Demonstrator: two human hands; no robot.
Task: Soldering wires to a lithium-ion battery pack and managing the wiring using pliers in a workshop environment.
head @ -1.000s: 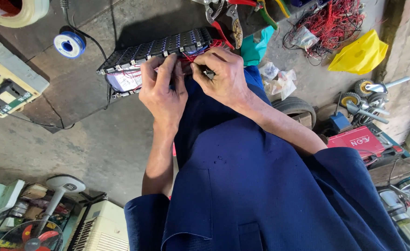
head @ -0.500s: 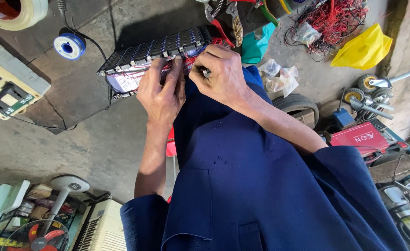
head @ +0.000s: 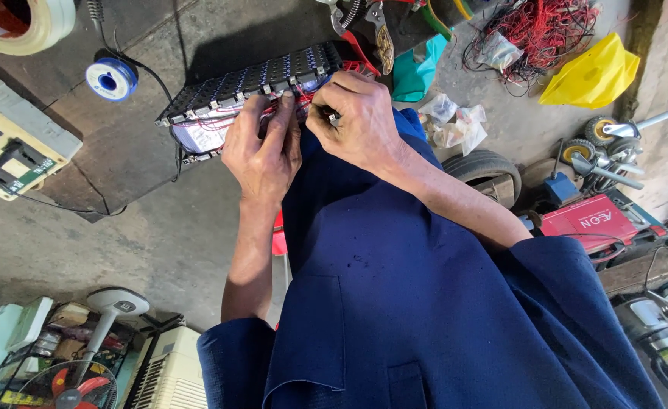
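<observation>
Fingers [head: 277,125] of the left hand [head: 262,155] press flat on the long black battery pack with red wires [head: 235,95] on the dark bench [head: 122,163]; beside them, right hand [head: 356,121] fingers pinch something small against the pack.

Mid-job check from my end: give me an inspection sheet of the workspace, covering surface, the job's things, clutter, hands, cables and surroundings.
Surface: dark board over a grey concrete floor.
Job's things: long battery pack of black cell holders, lying at the board's near edge, red wires along its side.
Clutter: blue solder spool, tape roll, beige meter, pliers.
Hands: left hand rests on the pack's edge; right hand pinches something small beside it, too hidden to tell what.
Cables: black lead crosses the board; red wire tangle on the floor.
Surroundings: yellow bag, red machine, small wheels, fan.
</observation>
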